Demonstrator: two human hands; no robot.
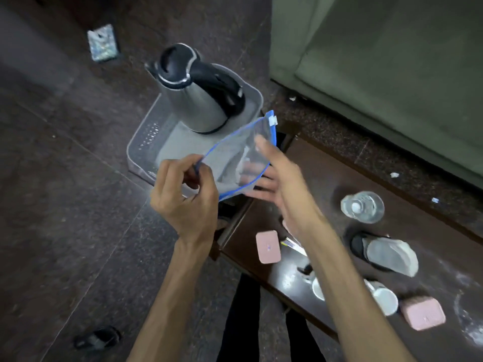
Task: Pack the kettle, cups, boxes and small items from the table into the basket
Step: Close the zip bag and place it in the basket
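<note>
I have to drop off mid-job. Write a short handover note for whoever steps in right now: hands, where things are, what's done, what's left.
Left hand: pinches the blue edge of a clear zip pouch, held over the basket.
Right hand: fingers straight, supporting the pouch from behind and below.
Done: kettle stands upright in the grey basket on the floor.
Left on the table: two pink boxes, two white cups (one partly hidden by the forearm), a clear bottle, a wrapped dark item, and small items near the right wrist.
Next: probably settle the pouch, then pack the rest.
</note>
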